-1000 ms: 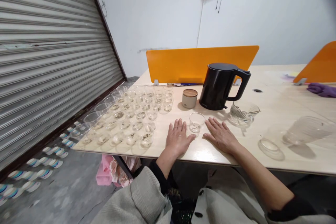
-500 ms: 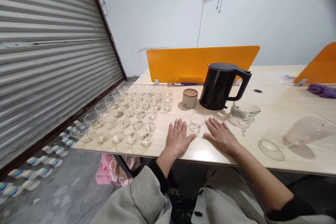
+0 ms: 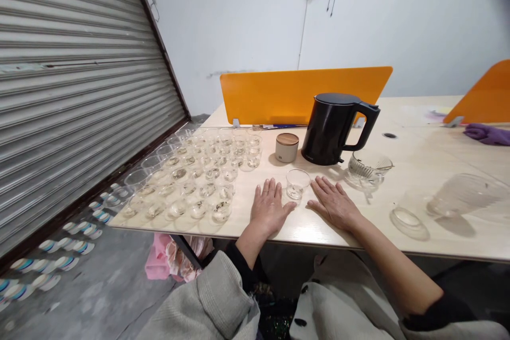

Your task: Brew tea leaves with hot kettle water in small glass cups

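Note:
Both of my hands lie palm down on the pale wooden table [image 3: 295,229]. A clear plastic cup [image 3: 297,183] with a few dark bits in its bottom stands upright between them. My left hand [image 3: 271,207] is flat, its thumb close to the cup's base. To the cup's right, my right hand [image 3: 333,203] rests flat with fingers stretched out, holding nothing. Beyond the cup are a small grey canister [image 3: 286,151] with a wooden lid and a black electric kettle [image 3: 329,130]. A ribbed glass bowl [image 3: 368,167] with a thin stick across it sits past my right hand.
Rows of clear cups [image 3: 207,189] with dark bits cover the table's left end. On the right lie a stack of clear cups [image 3: 464,195] and a clear round piece [image 3: 409,222]. An orange divider [image 3: 266,96] stands behind; a purple cloth [image 3: 486,134] lies far right.
Both hands stay flat in the same places on the table, and the cup between them has not moved. Only the camera view has shifted slightly.

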### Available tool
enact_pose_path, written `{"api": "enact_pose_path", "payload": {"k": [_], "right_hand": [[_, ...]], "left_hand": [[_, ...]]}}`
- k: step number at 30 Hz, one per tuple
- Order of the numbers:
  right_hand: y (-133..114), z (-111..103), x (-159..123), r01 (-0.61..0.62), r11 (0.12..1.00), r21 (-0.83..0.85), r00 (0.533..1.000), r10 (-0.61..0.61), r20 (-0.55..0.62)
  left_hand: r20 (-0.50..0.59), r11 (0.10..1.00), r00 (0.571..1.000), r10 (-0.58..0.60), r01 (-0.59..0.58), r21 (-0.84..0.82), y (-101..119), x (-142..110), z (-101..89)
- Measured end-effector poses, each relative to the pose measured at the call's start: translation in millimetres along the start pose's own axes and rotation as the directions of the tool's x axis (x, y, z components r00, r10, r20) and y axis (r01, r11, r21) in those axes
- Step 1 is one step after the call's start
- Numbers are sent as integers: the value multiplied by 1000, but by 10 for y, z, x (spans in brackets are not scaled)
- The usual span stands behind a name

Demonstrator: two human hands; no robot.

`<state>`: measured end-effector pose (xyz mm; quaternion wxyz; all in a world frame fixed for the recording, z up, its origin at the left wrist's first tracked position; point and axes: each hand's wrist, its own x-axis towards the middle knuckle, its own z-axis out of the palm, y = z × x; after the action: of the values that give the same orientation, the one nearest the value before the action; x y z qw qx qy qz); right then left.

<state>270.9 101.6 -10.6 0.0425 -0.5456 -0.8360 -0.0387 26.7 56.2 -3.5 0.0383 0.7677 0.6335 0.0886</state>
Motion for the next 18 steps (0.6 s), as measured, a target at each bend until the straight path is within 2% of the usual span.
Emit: {"api": "enact_pose_path", "payload": {"k": [18], "right_hand": [[-30,-47,-5,-14,1000,6,999,14,29]], "left_hand": [[8,1000,1000,-1,1,-14,0,-10,-14]]}}
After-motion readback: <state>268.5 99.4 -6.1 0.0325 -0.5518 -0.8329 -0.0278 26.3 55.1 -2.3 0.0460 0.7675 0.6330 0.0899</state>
